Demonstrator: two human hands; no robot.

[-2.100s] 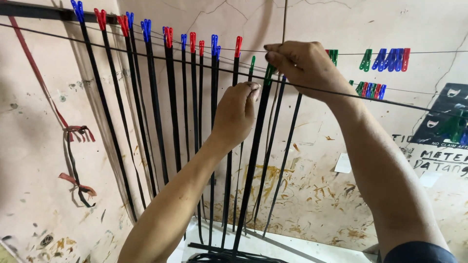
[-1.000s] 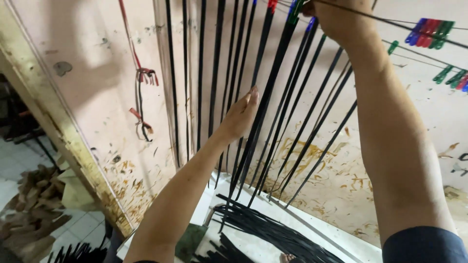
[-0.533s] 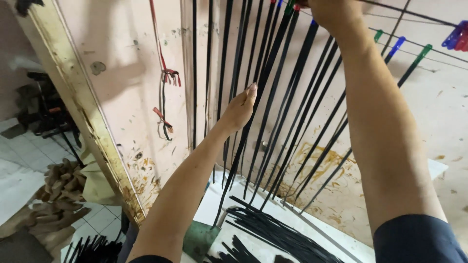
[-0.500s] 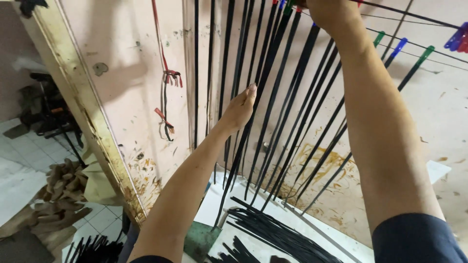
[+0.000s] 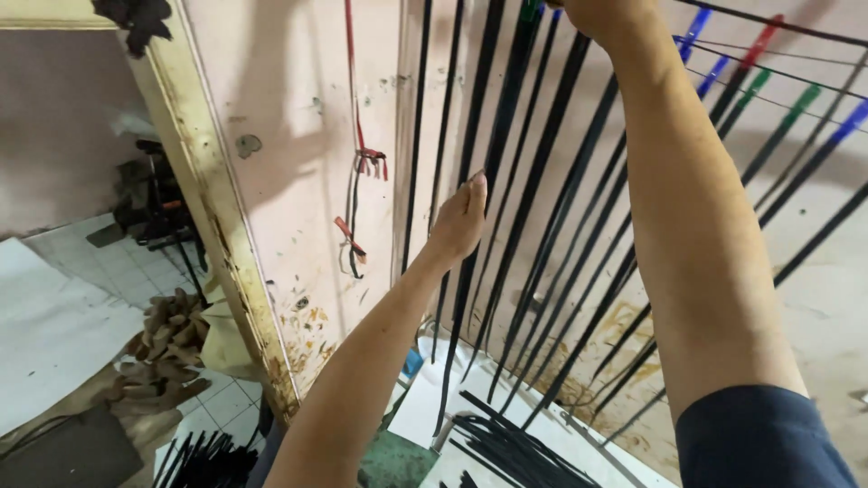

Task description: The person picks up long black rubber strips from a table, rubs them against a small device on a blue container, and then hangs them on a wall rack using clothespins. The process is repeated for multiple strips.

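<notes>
Soft, even light falls on the pink wall [image 5: 298, 136] ahead of me; my arm throws a faint shadow left of the red cord [image 5: 354, 108], and the picture's edges look slightly smeared

No packages, labels, signs or screens show in this view.
</notes>
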